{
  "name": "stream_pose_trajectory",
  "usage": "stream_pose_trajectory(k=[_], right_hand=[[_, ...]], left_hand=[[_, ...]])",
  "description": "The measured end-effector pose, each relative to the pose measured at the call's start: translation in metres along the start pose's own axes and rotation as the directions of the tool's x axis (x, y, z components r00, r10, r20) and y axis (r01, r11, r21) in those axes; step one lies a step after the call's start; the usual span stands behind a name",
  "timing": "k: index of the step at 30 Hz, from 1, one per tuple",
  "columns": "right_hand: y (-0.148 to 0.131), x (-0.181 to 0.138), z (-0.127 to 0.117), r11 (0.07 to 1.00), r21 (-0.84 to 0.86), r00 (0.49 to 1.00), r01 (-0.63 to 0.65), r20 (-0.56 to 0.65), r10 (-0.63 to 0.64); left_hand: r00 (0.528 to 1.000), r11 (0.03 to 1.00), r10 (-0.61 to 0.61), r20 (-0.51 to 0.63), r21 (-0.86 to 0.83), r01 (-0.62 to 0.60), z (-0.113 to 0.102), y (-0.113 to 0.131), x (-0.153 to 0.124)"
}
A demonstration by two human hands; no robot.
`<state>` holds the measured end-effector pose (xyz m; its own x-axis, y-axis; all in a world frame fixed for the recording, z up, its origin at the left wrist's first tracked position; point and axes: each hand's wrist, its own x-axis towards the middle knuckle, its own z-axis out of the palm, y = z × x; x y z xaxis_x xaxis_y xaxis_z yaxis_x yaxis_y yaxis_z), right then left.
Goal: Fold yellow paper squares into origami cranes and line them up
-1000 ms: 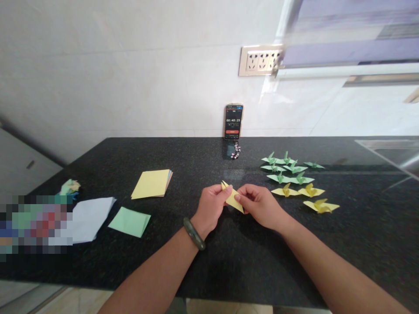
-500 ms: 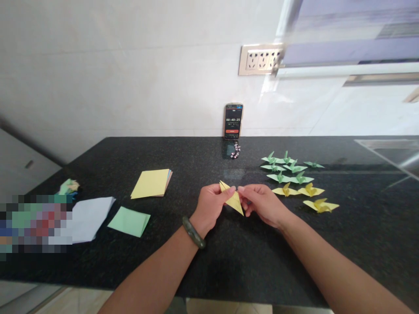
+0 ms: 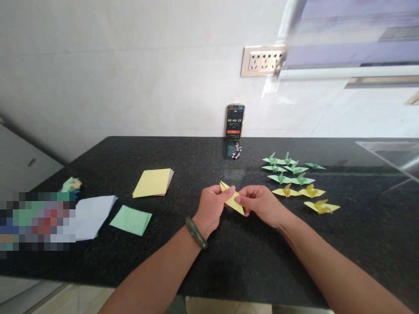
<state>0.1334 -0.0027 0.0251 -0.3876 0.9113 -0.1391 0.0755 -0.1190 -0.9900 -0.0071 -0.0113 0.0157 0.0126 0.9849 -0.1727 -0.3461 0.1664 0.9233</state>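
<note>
A narrow, pointed piece of folded yellow origami paper [image 3: 234,203] is held slantwise above the dark countertop [image 3: 225,261]. My left hand [image 3: 212,203] grips its upper left side, thumb lying on top; a dark green bangle [image 3: 196,233] circles that wrist. On the other side my right hand [image 3: 258,203] pinches the paper's right edge between thumb and fingers. The undersides of the paper and the curled fingers beneath are hidden. To the right sit yellow paper cranes [image 3: 312,191], with several green paper cranes [image 3: 280,178] behind them.
Left of my hands lie a stack of yellow-topped square paper [image 3: 152,183], a folded green sheet [image 3: 131,220] and white paper [image 3: 94,216]. A phone [image 3: 235,122] showing a timer leans on the wall, a beaded strap [image 3: 237,151] below. A sink edge [image 3: 386,159] is far right.
My right thumb has moved from the paper's upper right edge down onto its face, and the right fingers now pinch it. My left hand keeps its grip. The view has shifted slightly.
</note>
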Motion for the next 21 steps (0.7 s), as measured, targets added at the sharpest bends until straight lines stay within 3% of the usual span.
stream_pose_trajectory(k=[7, 9, 13, 17, 21], right_hand=[[-0.003, -0.004, -0.006, 0.983, 0.169, 0.984, -0.079, 0.172, 0.049], [-0.004, -0.004, -0.006, 0.986, 0.151, 0.986, -0.074, 0.161, 0.05], [-0.003, -0.003, -0.004, 1.0, -0.014, 1.0, -0.014, 0.023, 0.014], [-0.002, -0.003, -0.005, 0.994, -0.102, 0.992, -0.039, 0.12, 0.051], [-0.003, -0.004, -0.004, 1.0, 0.008, 0.986, -0.021, 0.168, 0.02]], left_hand=[[0.999, 0.994, -0.029, -0.027, -0.108, 0.026, -0.003, 0.001, 0.005], [1.0, 0.995, -0.02, -0.023, -0.095, 0.017, -0.003, 0.002, 0.005], [0.999, 1.0, -0.013, 0.036, -0.017, 0.014, -0.003, 0.003, 0.003], [0.994, 0.992, 0.006, 0.107, 0.122, -0.019, -0.003, 0.005, 0.0], [0.986, 0.974, 0.007, 0.167, 0.221, -0.044, -0.004, 0.01, -0.001]])
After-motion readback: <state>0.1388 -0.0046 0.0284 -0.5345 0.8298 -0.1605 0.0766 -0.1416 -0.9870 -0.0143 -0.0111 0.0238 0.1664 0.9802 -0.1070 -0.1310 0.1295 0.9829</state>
